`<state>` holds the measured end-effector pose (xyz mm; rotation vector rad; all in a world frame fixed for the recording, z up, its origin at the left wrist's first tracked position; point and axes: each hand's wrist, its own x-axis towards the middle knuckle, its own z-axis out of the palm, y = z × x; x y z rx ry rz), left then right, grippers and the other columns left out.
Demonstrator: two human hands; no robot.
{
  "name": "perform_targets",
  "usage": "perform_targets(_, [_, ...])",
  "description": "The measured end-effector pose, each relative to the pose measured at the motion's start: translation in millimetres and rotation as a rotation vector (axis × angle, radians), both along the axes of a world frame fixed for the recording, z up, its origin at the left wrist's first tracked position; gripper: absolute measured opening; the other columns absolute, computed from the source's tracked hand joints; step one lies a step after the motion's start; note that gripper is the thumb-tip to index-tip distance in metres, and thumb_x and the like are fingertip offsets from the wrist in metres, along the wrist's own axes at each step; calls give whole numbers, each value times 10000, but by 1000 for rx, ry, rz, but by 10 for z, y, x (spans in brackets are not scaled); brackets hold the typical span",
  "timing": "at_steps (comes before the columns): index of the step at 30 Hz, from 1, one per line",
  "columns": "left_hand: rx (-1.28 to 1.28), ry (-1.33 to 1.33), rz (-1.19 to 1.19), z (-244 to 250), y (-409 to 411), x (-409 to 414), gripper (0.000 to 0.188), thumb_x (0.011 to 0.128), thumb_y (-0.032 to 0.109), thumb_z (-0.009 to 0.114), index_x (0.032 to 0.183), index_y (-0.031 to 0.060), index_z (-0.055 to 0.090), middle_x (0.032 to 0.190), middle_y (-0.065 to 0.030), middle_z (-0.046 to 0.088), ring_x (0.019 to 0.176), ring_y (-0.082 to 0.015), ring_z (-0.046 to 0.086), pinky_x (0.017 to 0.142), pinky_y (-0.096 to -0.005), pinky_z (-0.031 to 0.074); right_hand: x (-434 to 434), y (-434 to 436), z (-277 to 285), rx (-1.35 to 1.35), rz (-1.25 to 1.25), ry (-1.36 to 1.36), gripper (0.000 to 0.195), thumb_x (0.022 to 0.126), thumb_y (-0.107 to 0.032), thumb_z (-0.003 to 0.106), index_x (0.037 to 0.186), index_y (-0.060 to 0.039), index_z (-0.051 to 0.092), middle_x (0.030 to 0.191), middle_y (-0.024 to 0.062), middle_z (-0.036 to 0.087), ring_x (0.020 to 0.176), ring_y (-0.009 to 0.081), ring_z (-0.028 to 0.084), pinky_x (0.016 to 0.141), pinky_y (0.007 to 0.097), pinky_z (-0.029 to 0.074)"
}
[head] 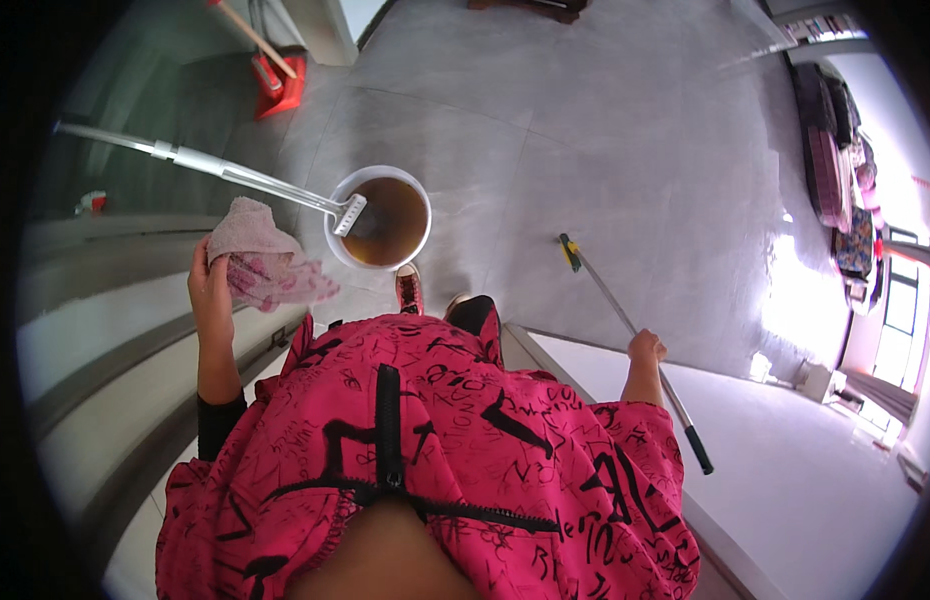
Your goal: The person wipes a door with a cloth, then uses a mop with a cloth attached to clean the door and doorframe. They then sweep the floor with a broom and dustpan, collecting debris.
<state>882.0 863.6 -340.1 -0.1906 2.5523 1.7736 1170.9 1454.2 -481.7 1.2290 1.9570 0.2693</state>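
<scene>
My left hand (208,283) grips a pale pink cloth (249,234), whose patterned lower part hangs loose to the right. On the other side, my right hand (646,346) is closed around the metal pole of a long-handled cleaning tool (611,301). A yellow and green head (569,253) is at the pole's far end, and its black grip points back past my sleeve. Before my feet stands a white bucket (426,206) of murky brown water (396,217). A silver-handled mop (247,174) leans over its left rim, with the white head (350,215) just inside.
A red dustpan (283,94) with a wooden-handled tool stands by the wall at upper left. Grey tiled floor (615,135) spreads ahead. To the right is a sofa (825,172) with cushions near bright windows. A white surface (735,450) lies below the right-hand pole.
</scene>
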Motion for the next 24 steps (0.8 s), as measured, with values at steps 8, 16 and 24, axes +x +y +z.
perform_targets(8, [107,-105,-65,-196,612,-256,294,810,74,455,1092,-6,455,984,-37,508,886,-94,473,779,-214,369,676,196,-125,112,-99,-55,239,811,-153,419,905,-145,638,912,63,625,849,205,607,668,315,470])
perform_targets(16, [26,-134,-61,-205,1472,-224,266,790,64,470,1048,1,478,940,-41,524,847,-94,483,743,-213,385,436,876,-90,-344,-154,-474,570,622,-526,646,1057,-164,577,1098,13,552,1007,194,532,796,330,437])
perform_targets(24, [125,-186,52,-299,1622,195,248,787,78,483,1020,-7,487,897,-47,537,802,-101,496,705,-213,398,801,1358,-280,-548,-105,-533,601,646,-526,620,1099,-138,539,1118,42,538,1051,223,499,848,394,395])
